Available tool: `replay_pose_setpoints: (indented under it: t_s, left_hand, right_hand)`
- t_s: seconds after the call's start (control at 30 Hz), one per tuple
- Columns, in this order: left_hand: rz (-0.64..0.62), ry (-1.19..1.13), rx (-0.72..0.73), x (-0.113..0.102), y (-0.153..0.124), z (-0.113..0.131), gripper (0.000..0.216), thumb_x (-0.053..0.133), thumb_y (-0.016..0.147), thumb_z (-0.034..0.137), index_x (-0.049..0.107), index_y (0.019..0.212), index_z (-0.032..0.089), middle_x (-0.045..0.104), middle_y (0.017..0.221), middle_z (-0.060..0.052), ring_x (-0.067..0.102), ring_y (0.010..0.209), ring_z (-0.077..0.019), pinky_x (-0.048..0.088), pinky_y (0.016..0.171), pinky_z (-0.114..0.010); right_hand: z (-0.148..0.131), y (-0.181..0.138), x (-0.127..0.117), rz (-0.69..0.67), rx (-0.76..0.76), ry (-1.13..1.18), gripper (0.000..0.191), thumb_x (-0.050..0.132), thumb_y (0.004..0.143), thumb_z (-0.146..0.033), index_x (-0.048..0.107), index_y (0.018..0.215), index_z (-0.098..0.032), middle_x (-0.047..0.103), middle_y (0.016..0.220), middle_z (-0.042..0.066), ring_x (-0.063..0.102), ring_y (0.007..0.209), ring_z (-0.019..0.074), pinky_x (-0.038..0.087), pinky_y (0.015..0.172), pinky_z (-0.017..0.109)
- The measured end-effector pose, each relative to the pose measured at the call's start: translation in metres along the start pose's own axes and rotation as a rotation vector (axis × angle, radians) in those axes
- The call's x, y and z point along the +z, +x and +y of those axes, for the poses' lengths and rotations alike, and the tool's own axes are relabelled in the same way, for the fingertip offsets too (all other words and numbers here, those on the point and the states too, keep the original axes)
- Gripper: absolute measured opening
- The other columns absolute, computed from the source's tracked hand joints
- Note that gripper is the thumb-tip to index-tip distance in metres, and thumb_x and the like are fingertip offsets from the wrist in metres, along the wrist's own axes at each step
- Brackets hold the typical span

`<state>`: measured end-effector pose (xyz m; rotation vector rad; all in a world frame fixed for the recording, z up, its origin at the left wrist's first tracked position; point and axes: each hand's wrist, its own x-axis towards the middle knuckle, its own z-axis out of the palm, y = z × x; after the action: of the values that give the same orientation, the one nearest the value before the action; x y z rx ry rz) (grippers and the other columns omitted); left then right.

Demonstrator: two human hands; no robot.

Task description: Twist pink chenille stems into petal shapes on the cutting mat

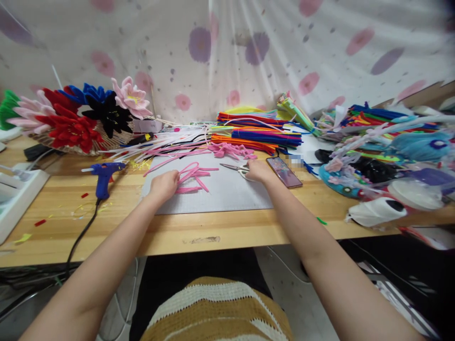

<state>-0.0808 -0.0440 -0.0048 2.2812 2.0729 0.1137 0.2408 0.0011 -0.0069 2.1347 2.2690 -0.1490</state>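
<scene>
My left hand (164, 184) rests on the grey mat (227, 192), its fingers curled around bent pink pipe cleaners (195, 176) that fan out to its right. My right hand (259, 171) lies at the mat's far right edge, closed on the handles of a pair of scissors (234, 167) whose blades point left. A phone (284, 172) lies just right of that hand. A small heap of twisted pink pipe cleaners (232, 150) sits behind the mat.
A blue glue gun (104, 176) with a black cord lies left of the mat. Pipe-cleaner flowers (76, 116) stand at back left, stacked coloured pipe cleaners (256, 130) at back centre. Craft clutter and a white roll (377, 211) fill the right; a white tray (16, 199) is far left.
</scene>
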Motion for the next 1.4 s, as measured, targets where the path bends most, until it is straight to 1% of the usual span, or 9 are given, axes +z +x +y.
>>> replay_pose_setpoints:
  t_s: [0.17, 0.3, 0.4, 0.47, 0.57, 0.67, 0.77, 1.03, 1.4]
  left_hand:
    - [0.003, -0.008, -0.046, 0.002, 0.003, -0.003, 0.031, 0.029, 0.084, 0.025, 0.059, 0.092, 0.021, 0.066, 0.095, -0.011, 0.060, 0.088, -0.0250, 0.037, 0.066, -0.031]
    - [0.038, -0.034, -0.136, 0.004, 0.006, -0.004, 0.034, 0.027, 0.085, 0.026, 0.059, 0.094, 0.020, 0.066, 0.097, -0.013, 0.060, 0.088, -0.0261, 0.037, 0.065, -0.032]
    - [0.053, -0.054, -0.183, 0.007, 0.009, -0.001, 0.036, 0.025, 0.087, 0.030, 0.058, 0.095, 0.020, 0.066, 0.096, -0.013, 0.060, 0.086, -0.0257, 0.036, 0.063, -0.032]
    - [0.051, -0.078, -0.211, 0.008, 0.011, 0.002, 0.038, 0.024, 0.087, 0.033, 0.058, 0.094, 0.021, 0.066, 0.096, -0.013, 0.060, 0.085, -0.0254, 0.036, 0.063, -0.031]
    - [0.054, -0.112, -0.241, 0.008, 0.014, 0.002, 0.038, 0.023, 0.088, 0.034, 0.058, 0.093, 0.021, 0.066, 0.095, -0.012, 0.060, 0.084, -0.0254, 0.036, 0.062, -0.031]
    - [0.069, -0.128, -0.260, 0.007, 0.015, 0.001, 0.038, 0.023, 0.088, 0.035, 0.058, 0.092, 0.021, 0.066, 0.095, -0.013, 0.060, 0.084, -0.0255, 0.035, 0.062, -0.031]
    - [0.091, -0.142, -0.234, 0.007, 0.013, 0.002, 0.035, 0.025, 0.088, 0.033, 0.058, 0.092, 0.021, 0.066, 0.095, -0.012, 0.059, 0.084, -0.0245, 0.034, 0.062, -0.030]
    - [0.134, -0.085, -0.089, 0.008, 0.000, 0.016, 0.032, 0.027, 0.088, 0.027, 0.057, 0.095, 0.021, 0.065, 0.095, -0.010, 0.059, 0.085, -0.0226, 0.034, 0.063, -0.029]
    - [0.200, -0.075, -0.040, 0.015, -0.004, 0.024, 0.030, 0.028, 0.088, 0.026, 0.057, 0.092, 0.021, 0.063, 0.091, -0.007, 0.057, 0.081, -0.0198, 0.030, 0.060, -0.028]
  right_hand:
    - [-0.004, 0.004, -0.008, -0.043, -0.068, 0.055, 0.022, 0.058, 0.065, -0.023, 0.063, 0.085, -0.015, 0.064, 0.093, 0.014, 0.058, 0.090, 0.0248, 0.042, 0.075, 0.031]
    - [-0.026, 0.006, -0.011, -0.164, -0.196, 0.787, 0.013, 0.058, 0.068, -0.025, 0.057, 0.077, -0.015, 0.062, 0.077, 0.005, 0.057, 0.071, 0.0148, 0.044, 0.069, 0.026]
    - [-0.057, 0.003, -0.008, -0.391, -0.234, 1.439, 0.028, 0.055, 0.076, -0.044, 0.053, 0.078, -0.016, 0.057, 0.067, 0.002, 0.053, 0.058, 0.0112, 0.047, 0.064, 0.027]
    - [-0.078, 0.000, -0.006, -0.604, -0.235, 1.668, 0.045, 0.046, 0.076, -0.059, 0.053, 0.077, -0.015, 0.055, 0.063, 0.002, 0.053, 0.056, 0.0120, 0.049, 0.065, 0.030]
    - [-0.100, -0.005, -0.004, -0.949, -0.226, 1.764, 0.064, 0.035, 0.074, -0.072, 0.056, 0.081, -0.012, 0.059, 0.069, 0.007, 0.058, 0.065, 0.0159, 0.050, 0.069, 0.033]
    - [-0.112, -0.006, -0.002, -1.118, -0.185, 1.759, 0.072, 0.028, 0.073, -0.075, 0.057, 0.086, -0.009, 0.062, 0.073, 0.011, 0.060, 0.070, 0.0176, 0.050, 0.070, 0.033]
    - [-0.120, -0.002, 0.001, -1.163, -0.162, 1.780, 0.076, 0.025, 0.074, -0.075, 0.057, 0.089, -0.008, 0.063, 0.075, 0.012, 0.061, 0.072, 0.0182, 0.050, 0.071, 0.033]
    - [-0.123, 0.008, 0.010, -1.085, -0.226, 2.006, 0.076, 0.025, 0.074, -0.074, 0.057, 0.091, -0.007, 0.063, 0.079, 0.013, 0.060, 0.076, 0.0183, 0.050, 0.076, 0.033]
    - [-0.115, 0.007, 0.014, -1.087, -0.264, 2.062, 0.075, 0.024, 0.078, -0.070, 0.054, 0.098, -0.004, 0.063, 0.083, 0.015, 0.060, 0.081, 0.0196, 0.049, 0.079, 0.035]
